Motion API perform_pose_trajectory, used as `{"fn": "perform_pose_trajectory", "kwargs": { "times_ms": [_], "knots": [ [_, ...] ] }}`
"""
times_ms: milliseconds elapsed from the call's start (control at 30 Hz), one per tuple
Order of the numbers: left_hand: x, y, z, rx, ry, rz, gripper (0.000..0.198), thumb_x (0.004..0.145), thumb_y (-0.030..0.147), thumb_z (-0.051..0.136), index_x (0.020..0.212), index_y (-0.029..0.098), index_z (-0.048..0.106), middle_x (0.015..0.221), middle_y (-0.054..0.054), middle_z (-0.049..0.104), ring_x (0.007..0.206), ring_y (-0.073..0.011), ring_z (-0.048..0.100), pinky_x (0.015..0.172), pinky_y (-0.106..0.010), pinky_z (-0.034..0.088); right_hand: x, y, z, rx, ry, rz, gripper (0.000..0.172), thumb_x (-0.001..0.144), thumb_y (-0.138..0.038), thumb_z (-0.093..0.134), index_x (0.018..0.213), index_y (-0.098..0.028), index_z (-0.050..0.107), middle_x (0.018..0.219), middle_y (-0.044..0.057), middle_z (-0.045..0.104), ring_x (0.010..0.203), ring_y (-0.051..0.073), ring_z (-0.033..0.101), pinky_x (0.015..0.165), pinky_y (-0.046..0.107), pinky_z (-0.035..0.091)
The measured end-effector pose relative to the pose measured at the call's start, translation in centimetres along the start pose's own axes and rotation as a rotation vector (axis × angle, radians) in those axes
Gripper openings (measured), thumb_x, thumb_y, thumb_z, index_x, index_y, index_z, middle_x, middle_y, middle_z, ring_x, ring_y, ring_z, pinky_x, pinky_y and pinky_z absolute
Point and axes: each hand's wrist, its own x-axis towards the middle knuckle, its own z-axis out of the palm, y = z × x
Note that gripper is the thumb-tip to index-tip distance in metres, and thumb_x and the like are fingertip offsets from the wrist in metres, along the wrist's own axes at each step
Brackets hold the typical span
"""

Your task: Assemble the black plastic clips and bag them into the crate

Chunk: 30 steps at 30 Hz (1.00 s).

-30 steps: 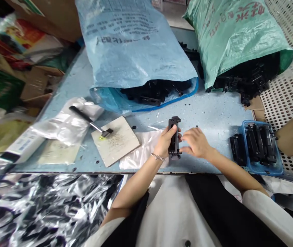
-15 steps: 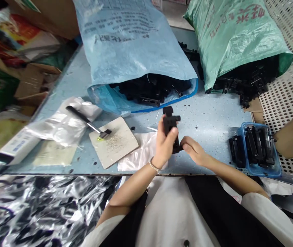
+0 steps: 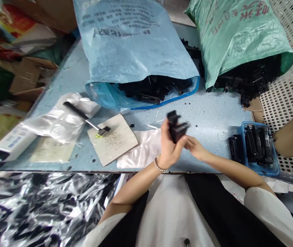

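Note:
My left hand (image 3: 168,147) is closed around a black plastic part (image 3: 177,127), held raised above the blue table (image 3: 208,113) and tilted to the right; the part is blurred by motion. My right hand (image 3: 194,146) sits just right of it, fingers curled at the part's lower end and touching it. A bead bracelet is on my left wrist.
A blue sack (image 3: 136,51) and a green sack (image 3: 239,37) lie open at the back, both spilling black parts. A blue tray (image 3: 260,145) of finished black parts stands at right. A brush (image 3: 86,118) rests on a tile (image 3: 112,139) at left, beside clear plastic bags.
The black part went from lying upright on the table to lifted in my left hand, then tilted to the right. My right hand stayed close at its lower end.

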Motion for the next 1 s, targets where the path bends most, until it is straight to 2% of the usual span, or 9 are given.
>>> {"fn": "perform_pose_trajectory", "kwargs": {
  "times_ms": [100,200,300,500,667,767,867,933,1000],
  "knots": [
    [0.8,1.1,-0.4,-0.062,-0.008,-0.017,0.055,0.079,0.052,0.080,0.123,0.026,0.059,0.117,-0.007,0.065,0.100,-0.0210,0.066,0.080,-0.031,0.055,0.0,-0.3,-1.0,-0.018,-0.059,-0.031,0.054,0.107,-0.059,0.022,0.088,-0.022,0.057,0.078,0.003,0.061,0.071,0.017,0.058,0.066,0.031,0.048],
    [1.9,1.9,-0.5,-0.192,-0.062,-0.217,0.040,0.085,0.054,0.072,0.103,0.021,0.060,0.098,-0.004,0.065,0.069,-0.0110,0.060,0.062,-0.026,0.051,0.1,-0.4,-2.4,-0.295,0.000,-0.308,0.042,0.103,-0.058,0.043,0.100,-0.022,0.063,0.097,0.008,0.066,0.087,0.022,0.058,0.077,0.037,0.047],
    [1.9,2.0,-0.1,-0.206,-0.089,-0.278,0.040,0.084,0.054,0.074,0.098,0.019,0.061,0.085,-0.001,0.062,0.061,-0.0090,0.056,0.056,-0.024,0.047,0.0,-0.5,-2.7,-0.448,-0.066,-0.449,0.034,0.104,-0.050,0.048,0.091,-0.023,0.065,0.086,0.006,0.064,0.081,0.021,0.054,0.074,0.037,0.043],
    [1.2,1.1,0.2,-0.207,-0.038,-0.120,0.037,0.081,0.051,0.077,0.100,0.024,0.059,0.093,0.001,0.065,0.064,-0.0096,0.058,0.058,-0.023,0.049,-0.4,-1.2,-2.2,-0.068,-0.244,-0.004,0.045,0.109,-0.049,0.028,0.091,-0.021,0.057,0.077,0.002,0.060,0.072,0.017,0.055,0.068,0.030,0.044],
    [1.8,0.5,0.0,-0.240,-0.077,-0.305,0.045,0.081,0.057,0.075,0.100,0.019,0.059,0.084,-0.001,0.064,0.061,-0.0096,0.059,0.056,-0.022,0.050,-0.3,-2.1,-2.7,-0.246,-0.171,-0.135,0.037,0.103,-0.051,0.045,0.083,-0.021,0.055,0.084,0.006,0.060,0.084,0.021,0.053,0.079,0.036,0.043],
    [2.3,-1.2,-0.3,-0.152,-0.057,-0.226,0.051,0.080,0.053,0.078,0.111,0.022,0.053,0.077,0.003,0.062,0.061,-0.0112,0.061,0.058,-0.023,0.051,-0.1,-1.8,-2.7,-0.123,-0.274,0.053,0.036,0.105,-0.044,0.042,0.080,-0.022,0.054,0.076,0.001,0.058,0.072,0.017,0.053,0.070,0.031,0.041],
    [2.9,-4.7,-0.6,-0.078,0.021,-0.168,0.062,0.077,0.041,0.080,0.124,0.025,0.044,0.093,0.001,0.066,0.076,-0.0146,0.068,0.071,-0.027,0.056,2.5,-0.3,-3.3,-0.126,-0.383,0.172,0.033,0.104,-0.041,0.046,0.080,-0.021,0.057,0.076,0.000,0.063,0.070,0.016,0.057,0.068,0.029,0.041],
    [2.9,-7.6,-0.3,-0.019,0.025,-0.186,0.054,0.080,0.038,0.075,0.122,0.022,0.047,0.105,-0.005,0.068,0.092,-0.0187,0.070,0.084,-0.033,0.057,6.3,1.3,-4.1,-0.300,-0.211,0.151,0.028,0.104,-0.038,0.046,0.088,-0.021,0.061,0.089,0.004,0.068,0.083,0.020,0.061,0.076,0.030,0.044],
    [2.1,-10.3,0.5,0.086,-0.047,-0.213,0.044,0.084,0.037,0.070,0.120,0.018,0.053,0.115,-0.010,0.068,0.109,-0.0245,0.067,0.098,-0.041,0.053,11.1,2.8,-5.2,-0.495,0.093,0.178,0.025,0.106,-0.034,0.043,0.103,-0.019,0.063,0.109,0.011,0.069,0.103,0.024,0.061,0.085,0.034,0.045]
  ]
}}
